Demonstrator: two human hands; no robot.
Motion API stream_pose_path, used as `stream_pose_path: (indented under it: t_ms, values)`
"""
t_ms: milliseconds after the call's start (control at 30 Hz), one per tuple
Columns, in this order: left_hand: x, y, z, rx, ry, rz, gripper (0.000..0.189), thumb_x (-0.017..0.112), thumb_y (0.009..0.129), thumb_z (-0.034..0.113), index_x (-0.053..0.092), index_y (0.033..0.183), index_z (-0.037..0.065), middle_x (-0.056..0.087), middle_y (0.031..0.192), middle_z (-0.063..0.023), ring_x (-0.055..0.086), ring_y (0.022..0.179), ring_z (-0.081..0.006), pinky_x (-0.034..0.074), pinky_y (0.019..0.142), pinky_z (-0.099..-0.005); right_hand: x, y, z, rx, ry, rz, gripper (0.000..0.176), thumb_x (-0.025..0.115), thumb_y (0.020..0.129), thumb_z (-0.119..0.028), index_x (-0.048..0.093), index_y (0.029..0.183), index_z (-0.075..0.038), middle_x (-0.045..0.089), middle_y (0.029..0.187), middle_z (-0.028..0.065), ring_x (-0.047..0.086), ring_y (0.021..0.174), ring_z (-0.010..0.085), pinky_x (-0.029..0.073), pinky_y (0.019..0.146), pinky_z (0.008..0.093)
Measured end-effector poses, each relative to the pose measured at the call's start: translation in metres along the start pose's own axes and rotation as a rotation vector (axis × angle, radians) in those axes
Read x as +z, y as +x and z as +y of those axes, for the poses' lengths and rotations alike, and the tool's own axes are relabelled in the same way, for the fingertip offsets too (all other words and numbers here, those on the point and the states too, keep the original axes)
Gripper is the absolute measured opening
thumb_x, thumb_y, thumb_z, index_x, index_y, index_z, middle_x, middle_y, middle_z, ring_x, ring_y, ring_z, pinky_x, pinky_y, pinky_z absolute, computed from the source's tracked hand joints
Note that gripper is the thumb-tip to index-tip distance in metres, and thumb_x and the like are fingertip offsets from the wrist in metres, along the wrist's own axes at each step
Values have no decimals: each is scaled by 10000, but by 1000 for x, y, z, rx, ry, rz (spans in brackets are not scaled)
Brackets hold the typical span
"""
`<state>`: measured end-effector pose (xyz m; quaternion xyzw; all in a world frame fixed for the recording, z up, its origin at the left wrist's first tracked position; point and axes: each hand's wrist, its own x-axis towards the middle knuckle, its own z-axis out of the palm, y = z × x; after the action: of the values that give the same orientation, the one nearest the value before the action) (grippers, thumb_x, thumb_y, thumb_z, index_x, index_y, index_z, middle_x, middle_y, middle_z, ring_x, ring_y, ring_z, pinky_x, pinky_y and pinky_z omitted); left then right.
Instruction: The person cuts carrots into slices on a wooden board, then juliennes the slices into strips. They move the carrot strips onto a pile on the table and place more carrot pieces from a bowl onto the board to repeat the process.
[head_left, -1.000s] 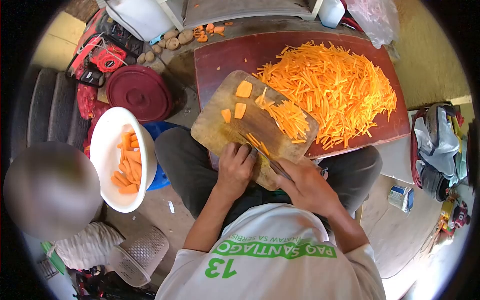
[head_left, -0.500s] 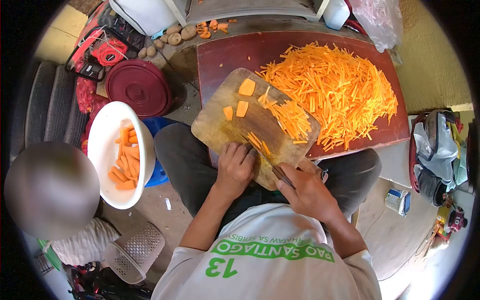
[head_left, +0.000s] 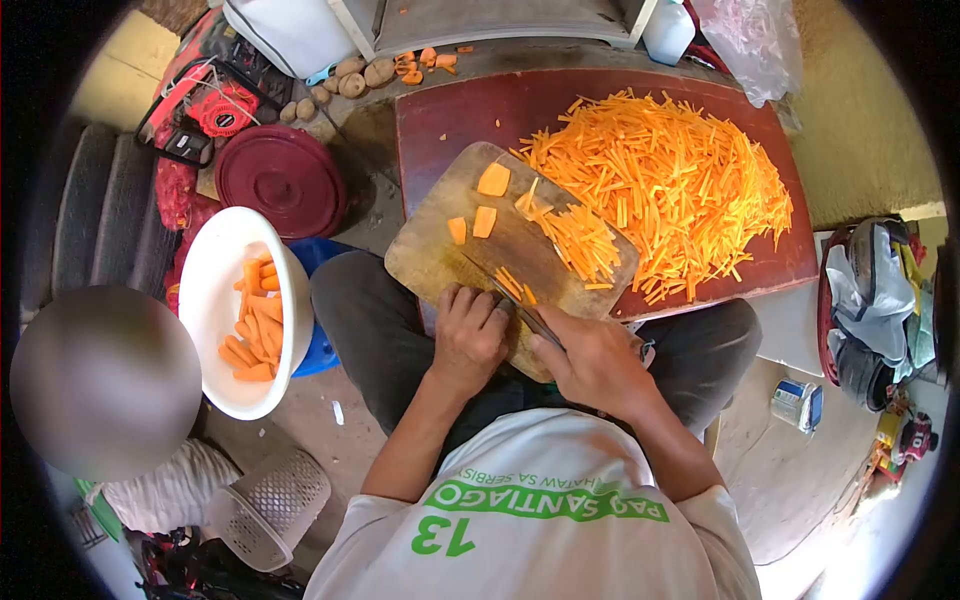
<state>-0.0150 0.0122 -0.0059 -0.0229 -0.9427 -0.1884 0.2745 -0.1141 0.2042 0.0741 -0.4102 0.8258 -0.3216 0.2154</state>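
Note:
My right hand (head_left: 597, 358) is wrapped round the handle of a knife (head_left: 498, 286), whose blade slants across the wooden cutting board (head_left: 425, 250). Close against the blade's left side, my left hand (head_left: 470, 335) presses down on the board with curled fingers. Whatever is under those fingers is hidden. A few freshly cut carrot sticks (head_left: 515, 285) lie just right of the blade. Further up the board are several flat carrot slices (head_left: 493, 180) and a small heap of carrot sticks (head_left: 580, 243). The board rests across my lap and on the edge of a red tabletop (head_left: 440, 110).
A large pile of carrot sticks (head_left: 665, 190) covers much of the red tabletop. To the left stands a white basin (head_left: 212, 375) holding peeled carrots (head_left: 260, 330). Behind it is a dark red lidded bucket (head_left: 280, 180). Potatoes (head_left: 352, 84) lie on the floor beyond.
My right hand has slid the knife forward and to the left, so its tip reaches further up the board. My left hand stays in nearly the same place.

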Motion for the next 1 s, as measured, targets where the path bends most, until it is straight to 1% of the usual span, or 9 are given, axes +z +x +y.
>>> stream_pose_path:
  t_ms: [200,300,400,467,567,633,667,800,1000]
  values:
    - [1,1,-1,-19,-5,18,274,828,726,27,762,992,18,720,970,-109,672,909,-321,504,889,-474,-11,-10,9,44,275,116,336,710,1054,-221,672,1290,15,744,1015,304,736,974,510,578,811,549]
    - [5,3,-8,-84,-55,37,262,820,745,3,758,999,26,724,978,-108,676,906,-319,500,879,-465,-26,-25,8,131,313,46,358,699,1064,-218,677,1328,23,740,1015,301,723,1001,513,565,859,545]
    - [-2,11,-15,-141,-129,136,238,797,782,-13,754,1012,34,714,966,-113,672,906,-332,493,870,-461,-12,-34,15,-55,188,108,349,697,1066,-213,682,1316,29,730,1018,303,701,1050,514,542,920,543]
    - [-8,11,-20,-216,-163,162,219,782,811,-15,753,1021,38,709,962,-117,672,921,-346,489,868,-461,-9,-33,9,30,251,58,323,736,1027,-161,695,1283,32,715,1007,266,687,1057,435,526,933,483]
    - [-16,23,-35,-293,-116,18,200,780,843,-1,750,1037,37,723,1024,-133,672,976,-369,480,867,-465,-4,-29,26,35,250,87,300,733,1039,-136,700,1284,34,707,947,238,705,917,375,540,834,420]
    - [-18,41,-45,-243,-71,-27,277,789,846,18,752,1120,36,726,1158,-138,655,1094,-381,489,948,-491,-8,-24,33,35,343,183,293,710,1063,-137,697,1296,41,701,902,216,713,818,323,544,766,393]
    - [-16,51,-51,-217,-76,-33,303,792,842,20,752,1142,37,722,1181,-136,647,1117,-382,490,972,-500,-21,-23,31,152,387,143,271,710,1048,-109,674,1265,50,708,997,317,735,948,479,578,835,463]
    - [-7,82,-76,-101,-117,-180,373,818,817,41,760,1185,48,723,1227,-119,633,1170,-378,471,1037,-513,-36,-26,37,203,427,200,297,724,1053,-109,672,1294,56,705,964,277,711,832,348,571,802,441]
    - [1,88,-90,-75,-205,-321,280,840,809,78,761,1077,66,704,1145,-105,637,1145,-368,443,999,-507,-25,-37,26,127,498,208,312,727,1046,-76,672,1322,60,704,968,263,711,850,335,570,810,416]
